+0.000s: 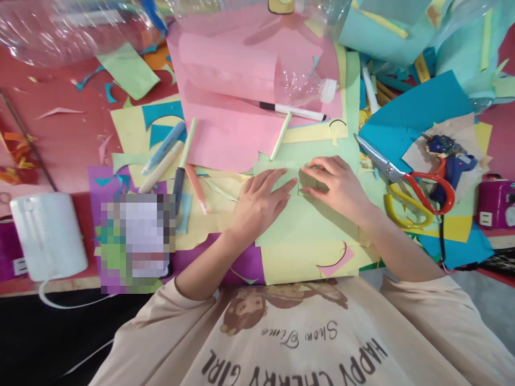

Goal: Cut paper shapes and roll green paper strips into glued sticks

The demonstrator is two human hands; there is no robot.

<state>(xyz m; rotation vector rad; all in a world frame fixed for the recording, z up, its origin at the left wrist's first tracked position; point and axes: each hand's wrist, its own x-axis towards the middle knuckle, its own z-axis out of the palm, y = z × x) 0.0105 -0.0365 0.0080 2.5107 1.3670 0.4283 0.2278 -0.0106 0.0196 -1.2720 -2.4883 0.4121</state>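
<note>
My left hand (263, 202) lies with its fingers stretched out over a small light green piece of paper (292, 167). From the other side, my right hand (340, 187) reaches in, its thumb and fingertips apart near the piece's right edge. Under both hands is a larger light green sheet (322, 225). Just beyond the fingers are a narrow rolled green paper strip (280, 136) and a black-and-white marker (298, 111).
Red-handled scissors (402, 174), yellow-handled scissors (408, 212) and a blue glue gun (448, 171) lie at right. A pink-wrapped plastic bottle (241, 67) lies beyond my hands. Markers (164, 147), paper scraps and a white case (49, 236) are at left.
</note>
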